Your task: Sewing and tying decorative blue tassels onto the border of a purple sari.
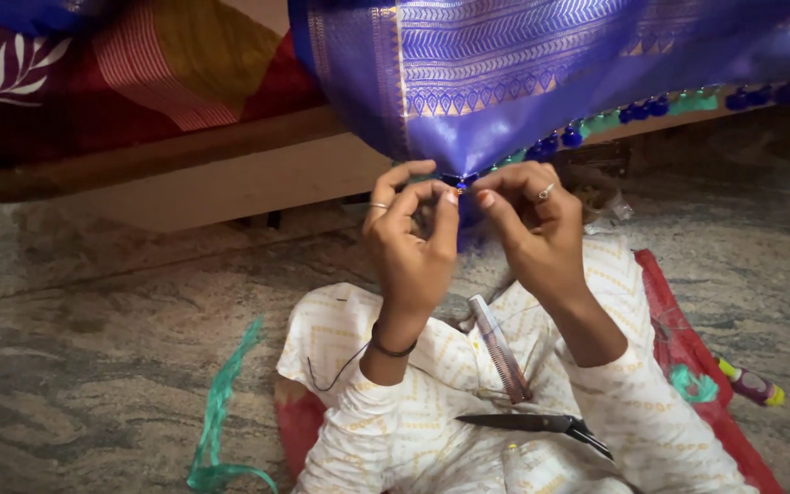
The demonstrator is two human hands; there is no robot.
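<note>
Two hands meet at the tip of the purple cloth (pixel 505 82), which hangs from twelve o'clock so its edge drops right to them. The left hand (pixel 411 242) and right hand (pixel 534 229) each pinch narrowly on a small tassel (pixel 460 180), likely to keep it taut. On the lap at six o'clock lie a comb (pixel 499 348) and scissors (pixel 537 424). A green strip (pixel 218 416) trails at eight o'clock; nothing blocks the fingers.
</note>
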